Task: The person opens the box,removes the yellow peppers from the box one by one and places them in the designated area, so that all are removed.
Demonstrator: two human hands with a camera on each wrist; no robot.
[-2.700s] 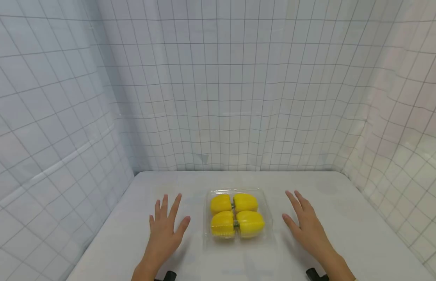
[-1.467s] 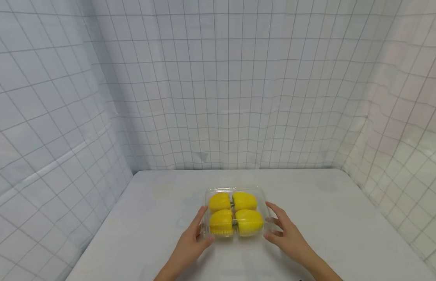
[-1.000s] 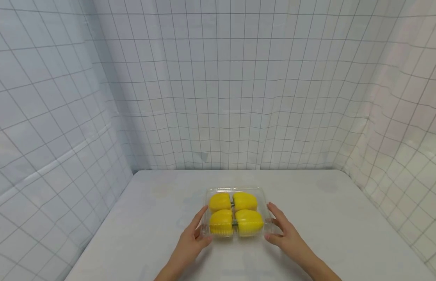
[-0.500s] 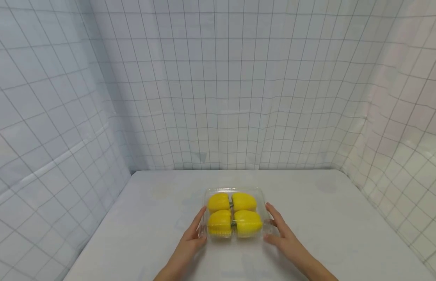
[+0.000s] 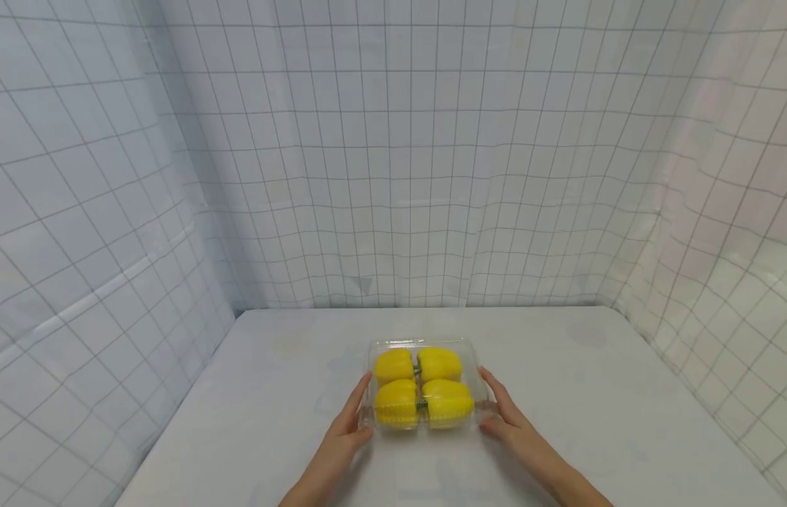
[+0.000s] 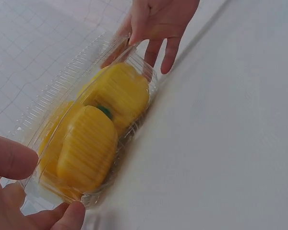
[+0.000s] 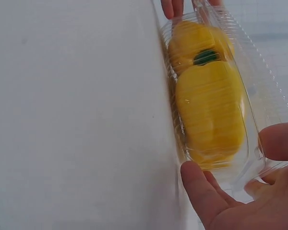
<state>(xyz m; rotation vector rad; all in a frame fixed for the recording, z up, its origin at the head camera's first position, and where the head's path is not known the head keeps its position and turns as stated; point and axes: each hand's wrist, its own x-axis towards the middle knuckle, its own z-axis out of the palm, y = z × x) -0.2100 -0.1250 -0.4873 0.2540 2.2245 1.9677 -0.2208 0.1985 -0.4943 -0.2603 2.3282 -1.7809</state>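
Note:
A clear plastic clamshell container (image 5: 425,342) sits on the white table with several yellow bell peppers (image 5: 447,401) inside, their green stems turned toward the middle. My left hand (image 5: 336,445) holds its left side near the front corner. At the opposite side, my right hand (image 5: 520,440) grips the right front corner. Seen from the left wrist, the left thumb (image 6: 12,158) lies at the container's rim and the other fingers reach below. The right wrist view has the right thumb (image 7: 280,141) against the rim, with a fingertip at the lower edge.
The white table (image 5: 273,394) ends at a straight back edge behind the container. White cloth with a dark grid (image 5: 399,176) hangs behind the table and along its left and right sides.
Both hands started spread and apart from the container, then came inward to its two sides and took hold. Lately the left thumb slid outward to the corner; the container has barely shifted.

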